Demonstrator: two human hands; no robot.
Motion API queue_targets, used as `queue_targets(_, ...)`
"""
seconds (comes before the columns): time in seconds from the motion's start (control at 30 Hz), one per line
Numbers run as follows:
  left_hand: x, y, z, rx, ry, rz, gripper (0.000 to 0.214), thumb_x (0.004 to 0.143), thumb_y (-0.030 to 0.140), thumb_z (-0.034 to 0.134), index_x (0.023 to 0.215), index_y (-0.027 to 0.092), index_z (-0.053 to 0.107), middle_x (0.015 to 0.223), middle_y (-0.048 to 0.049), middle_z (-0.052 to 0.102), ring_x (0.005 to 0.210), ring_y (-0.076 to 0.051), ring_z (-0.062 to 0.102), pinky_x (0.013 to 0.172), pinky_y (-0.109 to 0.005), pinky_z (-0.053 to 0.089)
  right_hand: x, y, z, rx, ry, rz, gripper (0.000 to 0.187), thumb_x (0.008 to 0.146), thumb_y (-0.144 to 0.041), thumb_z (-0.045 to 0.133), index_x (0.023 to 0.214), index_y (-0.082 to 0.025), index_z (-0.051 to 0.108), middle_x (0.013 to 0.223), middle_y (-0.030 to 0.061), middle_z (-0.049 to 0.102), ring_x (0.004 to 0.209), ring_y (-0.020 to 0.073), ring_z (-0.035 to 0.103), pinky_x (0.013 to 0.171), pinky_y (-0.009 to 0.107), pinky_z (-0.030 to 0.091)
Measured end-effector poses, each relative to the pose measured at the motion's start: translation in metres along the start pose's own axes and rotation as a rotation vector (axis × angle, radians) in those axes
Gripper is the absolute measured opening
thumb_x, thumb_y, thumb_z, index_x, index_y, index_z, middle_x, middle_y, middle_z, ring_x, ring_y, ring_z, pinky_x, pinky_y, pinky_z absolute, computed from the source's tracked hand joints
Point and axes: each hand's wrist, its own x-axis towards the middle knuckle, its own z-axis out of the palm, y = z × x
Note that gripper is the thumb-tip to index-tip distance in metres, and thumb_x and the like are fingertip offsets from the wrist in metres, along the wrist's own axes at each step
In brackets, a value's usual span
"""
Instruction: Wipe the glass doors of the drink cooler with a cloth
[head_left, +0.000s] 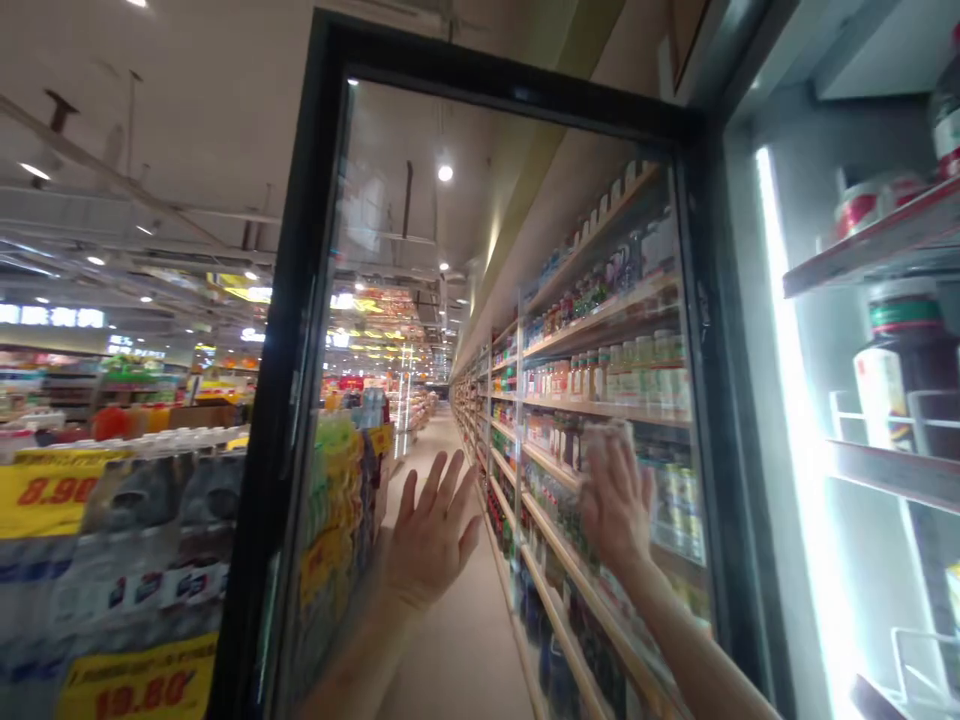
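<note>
A glass door (495, 62) with a black frame stands swung open in front of me. My left hand (435, 525) is raised at the glass, its palm forward and fingers spread, holding nothing. To the right, my right hand (619, 500) presses a pale, thin cloth (609, 432) flat against the pane. Motion blurs the cloth, and the fingers cover most of it. Bottled goods on shelves show through the glass behind both hands.
At right is the lit cooler, with a dark bottle (919, 370) on a wire-fronted shelf (892, 470). Stacked bottle packs (142, 585) with yellow price signs (139, 680) stand left of the door. An aisle floor (465, 640) runs away beyond the glass.
</note>
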Motion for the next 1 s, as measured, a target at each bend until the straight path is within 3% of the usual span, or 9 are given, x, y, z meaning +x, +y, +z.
queue_targets(0.13, -0.001, 0.000, 0.001, 0.004, 0.000, 0.003, 0.054, 0.087, 0.039, 0.047, 0.137, 0.022, 0.042, 0.140, -0.0073, 0.047, 0.139, -0.021, 0.029, 0.117, -0.041, 0.008, 0.011, 0.036, 0.006, -0.047, 0.153, 0.434, 0.057, 0.090, -0.032, 0.034, 0.145, -0.019, 0.031, 0.147, 0.0180, 0.034, 0.137, 0.0353, 0.028, 0.102, 0.061, 0.029)
queue_targets(0.2, -0.001, 0.000, 0.003, -0.011, 0.006, -0.001, 0.054, 0.087, 0.038, 0.048, 0.138, 0.022, 0.041, 0.140, -0.0074, 0.047, 0.138, -0.021, 0.029, 0.117, -0.041, 0.008, 0.012, 0.021, 0.007, -0.038, 0.137, 0.363, 0.056, 0.090, -0.030, 0.035, 0.145, -0.019, 0.031, 0.147, 0.0179, 0.035, 0.138, 0.0350, 0.026, 0.103, 0.061, 0.028)
queue_targets(0.33, -0.002, -0.003, 0.006, -0.047, 0.015, -0.015, 0.053, 0.086, 0.038, 0.049, 0.136, 0.021, 0.044, 0.140, -0.0080, 0.047, 0.137, -0.022, 0.032, 0.117, -0.041, 0.010, -0.003, -0.051, 0.004, 0.093, 0.002, -0.163, 0.055, 0.088, -0.024, 0.042, 0.143, -0.024, 0.034, 0.144, 0.0109, 0.041, 0.141, 0.0278, 0.023, 0.111, 0.051, 0.021)
queue_targets(0.4, -0.002, -0.004, 0.007, -0.043, 0.010, -0.018, 0.052, 0.086, 0.038, 0.049, 0.135, 0.020, 0.045, 0.140, -0.0085, 0.048, 0.137, -0.022, 0.033, 0.117, -0.041, 0.010, -0.009, -0.068, 0.001, 0.154, -0.019, -0.297, 0.056, 0.086, -0.022, 0.044, 0.141, -0.024, 0.036, 0.142, 0.0088, 0.044, 0.140, 0.0259, 0.024, 0.113, 0.049, 0.018)
queue_targets(0.67, -0.001, -0.001, 0.001, 0.024, -0.034, -0.001, 0.054, 0.087, 0.040, 0.047, 0.137, 0.020, 0.042, 0.141, -0.0077, 0.046, 0.138, -0.022, 0.030, 0.117, -0.041, 0.005, 0.013, -0.038, 0.004, 0.059, 0.085, 0.101, 0.056, 0.089, -0.025, 0.038, 0.144, -0.021, 0.032, 0.149, 0.0124, 0.033, 0.140, 0.0292, 0.022, 0.109, 0.051, 0.021)
queue_targets(0.73, -0.001, 0.001, -0.001, 0.031, -0.033, -0.002, 0.054, 0.087, 0.040, 0.047, 0.137, 0.021, 0.042, 0.142, -0.0072, 0.045, 0.139, -0.022, 0.029, 0.117, -0.041, 0.006, 0.009, -0.052, 0.002, 0.065, 0.087, 0.035, 0.056, 0.088, -0.024, 0.039, 0.144, -0.020, 0.032, 0.148, 0.0132, 0.035, 0.141, 0.0285, 0.021, 0.110, 0.050, 0.022)
queue_targets(0.8, -0.001, 0.002, -0.002, 0.034, -0.021, -0.001, 0.054, 0.088, 0.040, 0.046, 0.138, 0.021, 0.041, 0.141, -0.0068, 0.046, 0.139, -0.022, 0.028, 0.117, -0.041, 0.007, 0.000, -0.064, -0.001, 0.114, 0.023, -0.191, 0.057, 0.087, -0.022, 0.042, 0.143, -0.023, 0.033, 0.146, 0.0103, 0.039, 0.140, 0.0264, 0.023, 0.111, 0.047, 0.021)
queue_targets(0.9, -0.001, 0.002, -0.002, 0.038, 0.005, 0.007, 0.054, 0.087, 0.040, 0.047, 0.138, 0.020, 0.041, 0.141, -0.0066, 0.047, 0.139, -0.021, 0.028, 0.117, -0.040, 0.007, -0.006, -0.049, -0.004, 0.144, -0.050, -0.349, 0.056, 0.086, -0.022, 0.043, 0.141, -0.028, 0.037, 0.143, 0.0062, 0.045, 0.138, 0.0242, 0.029, 0.112, 0.046, 0.021)
queue_targets(1.0, -0.001, 0.001, -0.002, 0.041, 0.023, 0.020, 0.054, 0.086, 0.039, 0.048, 0.136, 0.019, 0.043, 0.139, -0.0067, 0.049, 0.139, -0.021, 0.028, 0.117, -0.040, 0.007, 0.013, -0.002, 0.000, 0.055, 0.053, 0.030, 0.054, 0.087, -0.027, 0.039, 0.141, -0.023, 0.039, 0.145, 0.0118, 0.040, 0.138, 0.0299, 0.029, 0.108, 0.053, 0.026)
